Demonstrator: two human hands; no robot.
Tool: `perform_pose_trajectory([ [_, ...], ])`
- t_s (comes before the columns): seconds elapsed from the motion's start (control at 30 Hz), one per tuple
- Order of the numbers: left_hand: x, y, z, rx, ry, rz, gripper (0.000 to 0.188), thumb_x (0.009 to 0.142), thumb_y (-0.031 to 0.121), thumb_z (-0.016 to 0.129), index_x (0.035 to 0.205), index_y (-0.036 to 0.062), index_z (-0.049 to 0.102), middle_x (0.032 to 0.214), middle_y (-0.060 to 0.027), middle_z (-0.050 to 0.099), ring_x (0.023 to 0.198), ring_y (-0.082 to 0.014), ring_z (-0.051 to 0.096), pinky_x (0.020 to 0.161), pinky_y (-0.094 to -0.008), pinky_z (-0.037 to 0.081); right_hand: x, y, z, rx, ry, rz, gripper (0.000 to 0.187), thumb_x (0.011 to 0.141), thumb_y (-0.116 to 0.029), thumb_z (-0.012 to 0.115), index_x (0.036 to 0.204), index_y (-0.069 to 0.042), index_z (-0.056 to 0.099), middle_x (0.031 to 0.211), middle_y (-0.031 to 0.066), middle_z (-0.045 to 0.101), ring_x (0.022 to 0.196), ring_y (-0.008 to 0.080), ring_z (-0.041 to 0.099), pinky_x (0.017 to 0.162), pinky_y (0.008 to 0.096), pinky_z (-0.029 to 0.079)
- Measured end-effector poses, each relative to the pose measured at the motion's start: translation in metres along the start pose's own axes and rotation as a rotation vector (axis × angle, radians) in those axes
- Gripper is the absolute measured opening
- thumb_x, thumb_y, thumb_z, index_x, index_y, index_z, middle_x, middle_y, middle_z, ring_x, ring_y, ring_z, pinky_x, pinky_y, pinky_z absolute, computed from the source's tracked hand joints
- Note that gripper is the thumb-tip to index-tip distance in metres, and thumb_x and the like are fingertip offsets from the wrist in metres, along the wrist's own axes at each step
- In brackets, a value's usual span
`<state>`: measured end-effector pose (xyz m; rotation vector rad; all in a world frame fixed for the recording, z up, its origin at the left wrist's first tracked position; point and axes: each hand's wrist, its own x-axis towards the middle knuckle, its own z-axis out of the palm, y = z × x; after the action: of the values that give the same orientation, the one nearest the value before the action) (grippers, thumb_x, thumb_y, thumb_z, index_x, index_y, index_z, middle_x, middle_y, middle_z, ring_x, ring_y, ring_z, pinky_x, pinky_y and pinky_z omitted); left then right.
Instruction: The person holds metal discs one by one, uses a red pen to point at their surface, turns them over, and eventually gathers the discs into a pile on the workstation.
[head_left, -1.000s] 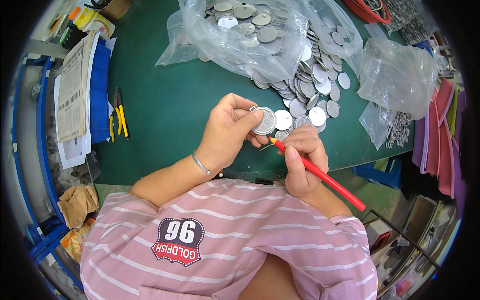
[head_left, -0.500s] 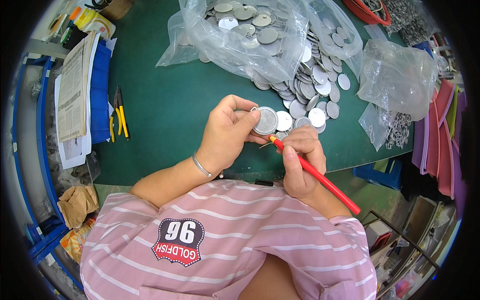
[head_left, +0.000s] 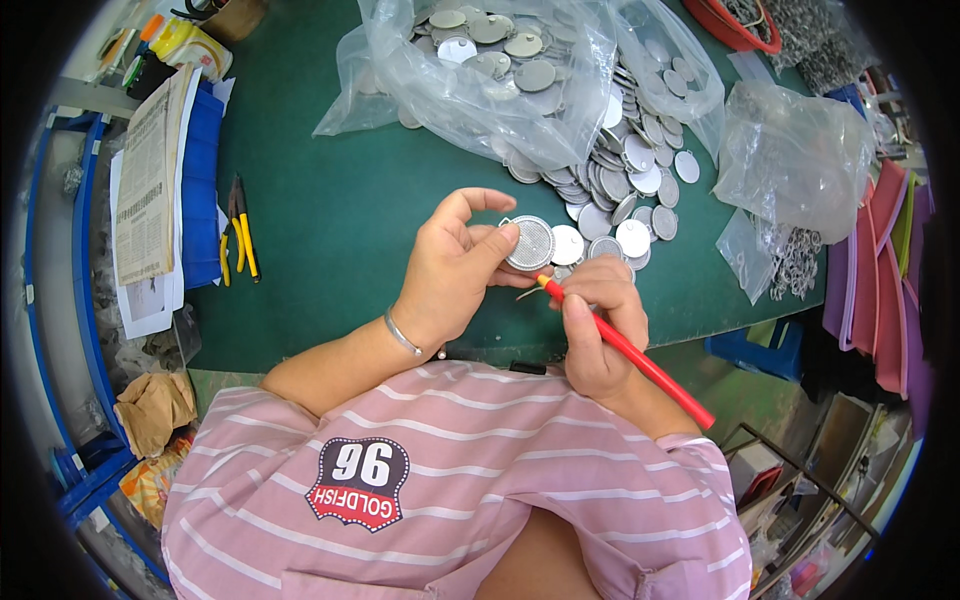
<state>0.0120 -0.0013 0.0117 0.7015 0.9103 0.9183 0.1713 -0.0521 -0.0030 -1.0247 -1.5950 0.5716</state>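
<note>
Swinging down and inward, the far end of the red pencil point(head_left: 655, 373) has come closer to the body, and the right hand point(head_left: 600, 362) has shifted slightly left with it. Over the same stretch the left index finger has lifted a little from the rim, while the round metal disc point(head_left: 530, 243) has barely moved. That leaves the pencil's pale tip at the disc's lower edge; whether it touches is too small to tell. My reading is that the work now centres on that edge, with the disc held steady for it. The left hand point(head_left: 450, 262) pinches the disc near its small loop, thumb on the front — the grip behind is hidden — and keeps the textured face turned up. The right hand closes narrowly around the pencil, thumb along the barrel. A thin pale strand point(head_left: 527, 294) shows just below the tip, its origin unclear. Right beside the held disc lie loose discs point(head_left: 605, 246) on the green table point(head_left: 320, 200), and beyond them a heap point(head_left: 608, 180) spills from a clear plastic bag point(head_left: 480, 115).
</note>
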Motion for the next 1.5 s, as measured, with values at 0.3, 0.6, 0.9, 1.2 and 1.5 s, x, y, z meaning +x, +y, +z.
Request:
perform_pose_trajectory([
  [0.3, 0.001, 0.003, -0.005, -0.041, -0.164, -0.220, 0.021, 0.089, 0.013, 0.055, 0.101, -0.0035, 0.056, 0.087, -0.0106, 0.062, 0.073, -0.0149, 0.062, 0.063, -0.0243, 0.052, 0.005, 0.003, 0.005, -0.007, 0.044, 0.288, 0.015, 0.080, 0.003, 0.062, 0.095, -0.002, 0.060, 0.096, 0.0102, 0.063, 0.085, 0.0190, 0.061, 0.073, 0.0287, 0.049],
  [0.6, -0.001, -0.003, 0.000, 0.128, -0.076, -0.049, 0.016, 0.087, 0.012, 0.059, 0.095, -0.0019, 0.058, 0.079, -0.0076, 0.061, 0.067, -0.0120, 0.058, 0.060, -0.0231, 0.049, 0.017, -0.002, -0.004, 0.720, 0.161, 0.771, 0.023, 0.092, -0.008, 0.043, 0.111, 0.005, 0.046, 0.100, 0.0184, 0.060, 0.079, 0.0262, 0.064, 0.072, 0.0337, 0.054],
  [0.9, 0.029, 0.038, 0.011, -0.207, 0.063, 0.090, 0.022, 0.089, 0.015, 0.055, 0.100, -0.0038, 0.057, 0.085, -0.0126, 0.064, 0.075, -0.0187, 0.064, 0.069, -0.0284, 0.053, 0.008, 0.009, -0.022, 0.690, 0.330, 0.645, 0.023, 0.096, -0.015, 0.038, 0.110, 0.002, 0.046, 0.090, 0.0159, 0.062, 0.075, 0.0182, 0.061, 0.066, 0.0280, 0.050],
  [1.2, 0.046, -0.027, 0.001, 1.259, -0.386, 0.802, 0.025, 0.066, 0.009, 0.072, 0.087, 0.0016, 0.061, 0.088, -0.0110, 0.055, 0.080, -0.0273, 0.055, 0.071, -0.0360, 0.046, 0.005, 0.011, -0.026, 0.664, 0.364, 0.648, 0.021, 0.094, -0.013, 0.042, 0.109, 0.001, 0.049, 0.086, 0.0124, 0.062, 0.072, 0.0153, 0.059, 0.066, 0.0255, 0.047],
  [1.5, 0.041, -0.016, 0.000, 0.588, -0.143, 0.162, 0.020, 0.084, 0.009, 0.061, 0.099, -0.0044, 0.059, 0.081, -0.0094, 0.063, 0.062, -0.0139, 0.061, 0.054, -0.0240, 0.050, 0.009, 0.008, -0.016, 0.378, 0.304, 0.597, 0.020, 0.088, -0.004, 0.053, 0.107, 0.001, 0.051, 0.094, 0.0091, 0.060, 0.080, 0.0112, 0.056, 0.071, 0.0239, 0.047],
])
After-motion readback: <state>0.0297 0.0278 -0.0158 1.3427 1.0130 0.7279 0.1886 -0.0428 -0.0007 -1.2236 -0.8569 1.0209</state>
